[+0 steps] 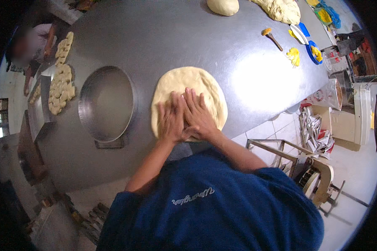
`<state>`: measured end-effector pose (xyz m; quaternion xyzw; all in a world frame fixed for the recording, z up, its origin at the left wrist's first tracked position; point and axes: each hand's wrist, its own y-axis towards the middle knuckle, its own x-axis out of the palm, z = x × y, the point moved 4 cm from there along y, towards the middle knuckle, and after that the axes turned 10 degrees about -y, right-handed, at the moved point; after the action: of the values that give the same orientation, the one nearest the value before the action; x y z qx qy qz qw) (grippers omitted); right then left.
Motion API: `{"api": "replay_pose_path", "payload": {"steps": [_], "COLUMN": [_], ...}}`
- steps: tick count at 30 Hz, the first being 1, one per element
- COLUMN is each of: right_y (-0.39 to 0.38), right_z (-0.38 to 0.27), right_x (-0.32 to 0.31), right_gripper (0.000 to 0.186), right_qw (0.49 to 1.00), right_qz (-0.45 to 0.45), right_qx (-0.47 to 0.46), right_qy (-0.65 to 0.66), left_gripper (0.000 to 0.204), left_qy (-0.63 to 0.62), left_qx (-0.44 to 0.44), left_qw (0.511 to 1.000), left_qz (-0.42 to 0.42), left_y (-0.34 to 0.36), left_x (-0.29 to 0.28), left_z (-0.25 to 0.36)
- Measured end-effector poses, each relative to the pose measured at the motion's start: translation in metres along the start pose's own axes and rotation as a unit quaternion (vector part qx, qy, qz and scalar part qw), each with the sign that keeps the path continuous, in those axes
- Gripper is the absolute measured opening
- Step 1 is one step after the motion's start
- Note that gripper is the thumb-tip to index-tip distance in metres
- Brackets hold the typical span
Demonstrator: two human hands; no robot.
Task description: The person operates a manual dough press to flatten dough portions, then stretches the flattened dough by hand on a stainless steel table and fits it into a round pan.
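Observation:
A broad, flattened round of pale dough (176,79) lies on the metal table (163,37) in front of me. My left hand (171,119) presses flat on its near half, fingers stretched forward and a little blurred. Beside it, my right hand (199,117) also lies flat on the dough, its fingers extended and slightly apart. The two hands touch or overlap at the thumbs. Neither one grips anything. Part of the dough's near edge is hidden under my hands and wrists.
Left of the dough sits a round metal pan (109,104). Further left are pressed dough pieces (62,90) and a person (39,42). At the far right lie a dough ball (223,6), a larger dough mass (282,10), a brush (273,40) and a blue dish (314,53).

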<state>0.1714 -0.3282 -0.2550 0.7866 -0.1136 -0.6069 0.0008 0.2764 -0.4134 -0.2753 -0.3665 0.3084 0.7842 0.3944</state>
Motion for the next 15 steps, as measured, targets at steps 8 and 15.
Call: {"api": "replay_pose_path", "payload": {"steps": [8,15], "right_y": [0.017,0.071], "right_z": [0.117,0.042], "right_x": [-0.039,-0.029], "right_gripper": [0.08,0.096], "right_qw": [0.659,0.976], "right_qz": [-0.057,-0.191], "right_qx": [0.204,-0.069], "right_qy": [0.722,-0.08], "left_gripper": [0.126,0.118], "left_qy": [0.023,0.069], "left_qx": [-0.144,-0.006], "left_qw": [0.966,0.938], "left_qz": [-0.216,-0.338], "left_y": [0.014,-0.029], "left_x": [-0.001,0.027], "left_z": [0.022,0.076]}}
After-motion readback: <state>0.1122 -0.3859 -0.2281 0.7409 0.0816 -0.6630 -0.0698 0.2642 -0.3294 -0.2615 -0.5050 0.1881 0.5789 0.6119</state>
